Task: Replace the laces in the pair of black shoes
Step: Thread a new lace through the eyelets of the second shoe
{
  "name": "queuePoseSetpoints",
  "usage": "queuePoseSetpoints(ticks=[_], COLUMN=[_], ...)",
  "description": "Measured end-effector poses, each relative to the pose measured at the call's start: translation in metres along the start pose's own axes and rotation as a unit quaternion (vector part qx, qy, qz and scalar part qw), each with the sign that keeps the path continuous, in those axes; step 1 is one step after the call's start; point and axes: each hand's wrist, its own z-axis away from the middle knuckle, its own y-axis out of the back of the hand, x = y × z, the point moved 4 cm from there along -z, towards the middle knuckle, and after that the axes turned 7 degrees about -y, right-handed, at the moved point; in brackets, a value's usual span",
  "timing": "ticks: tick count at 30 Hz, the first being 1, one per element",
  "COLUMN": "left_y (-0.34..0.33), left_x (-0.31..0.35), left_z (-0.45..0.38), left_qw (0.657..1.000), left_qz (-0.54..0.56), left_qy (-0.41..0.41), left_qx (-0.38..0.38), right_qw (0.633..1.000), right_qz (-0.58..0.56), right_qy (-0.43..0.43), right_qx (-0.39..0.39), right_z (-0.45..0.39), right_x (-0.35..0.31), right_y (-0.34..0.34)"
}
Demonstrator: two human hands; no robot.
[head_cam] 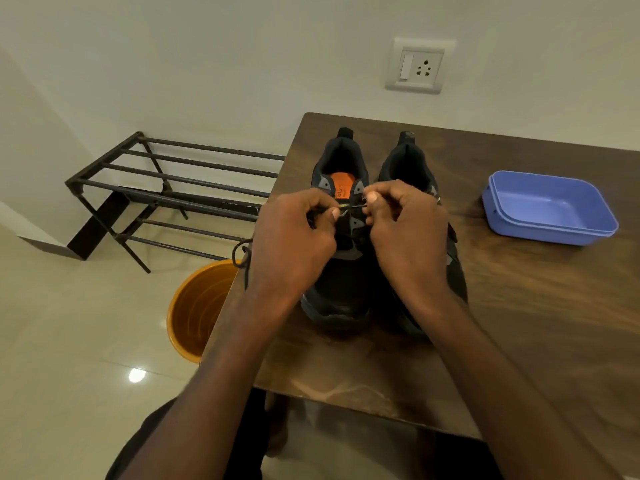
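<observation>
Two black shoes stand side by side on the brown wooden table [519, 306], toes toward me. The left shoe [341, 292] has an orange insole showing. The right shoe [410, 161] is partly hidden behind my right hand. Both hands are over the left shoe's upper eyelets. My left hand [294, 244] pinches a black lace [346, 206] between thumb and fingers. My right hand [408, 233] pinches the same lace on the other side. A loose loop of lace [242, 252] hangs off the table's left edge below my left hand.
An open blue plastic box [550, 209] sits on the table at the right. An orange bucket [197, 310] stands on the tiled floor left of the table. A black metal shoe rack [166, 188] stands by the wall. A wall socket [417, 65] is above the table.
</observation>
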Motion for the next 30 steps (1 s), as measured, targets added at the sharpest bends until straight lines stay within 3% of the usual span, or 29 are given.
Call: queuePoseSetpoints(ticks=[3, 6, 12, 17, 26, 30], left_y=[0.000, 0.002, 0.002, -0.002, -0.012, -0.014], left_x=[-0.006, -0.010, -0.009, -0.005, -0.015, -0.019], left_z=[0.001, 0.001, 0.002, 0.005, 0.004, 0.000], left_qw=[0.999, 0.999, 1.000, 1.000, 0.994, 0.991], left_qz=[-0.025, -0.032, 0.015, 0.005, 0.016, 0.039], left_qy=[0.000, -0.003, 0.007, 0.012, 0.058, 0.092], left_qx=[-0.033, -0.034, -0.010, -0.006, -0.094, -0.086], right_qw=[0.995, 0.992, 0.995, 0.995, 0.990, 0.985], right_qz=[0.102, 0.124, 0.045, 0.005, -0.034, -0.053], right_qy=[0.010, -0.002, -0.078, -0.089, -0.128, -0.154], right_qx=[-0.014, -0.026, -0.037, -0.042, -0.052, -0.055], right_z=[0.001, -0.001, -0.009, -0.011, -0.012, -0.011], right_x=[0.001, 0.001, 0.009, 0.012, 0.015, 0.015], right_y=[-0.012, -0.016, -0.005, -0.004, 0.000, -0.001])
